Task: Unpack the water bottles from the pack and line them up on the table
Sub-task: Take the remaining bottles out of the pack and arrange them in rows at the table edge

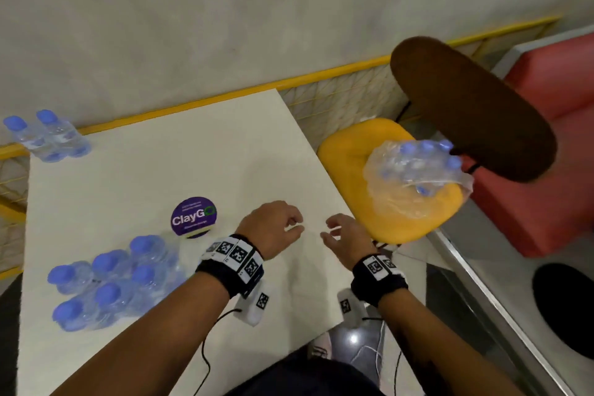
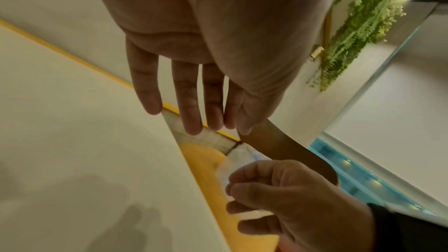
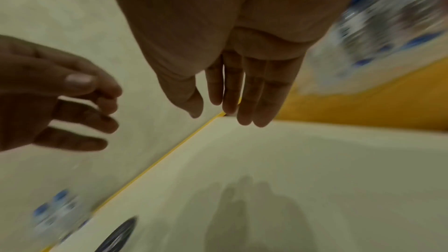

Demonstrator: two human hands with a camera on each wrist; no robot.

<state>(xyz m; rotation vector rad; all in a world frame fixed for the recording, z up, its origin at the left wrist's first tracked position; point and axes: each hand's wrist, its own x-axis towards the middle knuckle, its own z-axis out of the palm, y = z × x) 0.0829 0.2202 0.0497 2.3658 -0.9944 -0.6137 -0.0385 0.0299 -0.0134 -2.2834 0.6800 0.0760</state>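
We see the pack [image 1: 414,170] of water bottles, blue-capped and wrapped in crinkled clear plastic, lying on the seat of a yellow chair [image 1: 350,151] just off the right edge of the white table [image 1: 199,151], beneath the chair's brown backrest [image 1: 472,106]. On the table itself, six loose bottles [image 1: 109,280] stand clustered at the near left, and two more bottles [image 1: 48,135] stand together at the far left corner, well apart from the cluster. A round purple sticker [image 1: 193,216] reading "ClayGo" sits on the tabletop just beyond the six. We find both hands above the table's right side, near each other and holding nothing: the left hand [image 1: 273,228] has its fingers relaxed and loosely extended, and the right hand [image 1: 347,238], nearer the table edge and the chair, is likewise slack, fingers gently bent. Both wrists wear black bands with printed square markers. A yellow rail [image 1: 321,74] runs along the grey wall behind the table, and a red seat [image 1: 546,202] stands past the chair.
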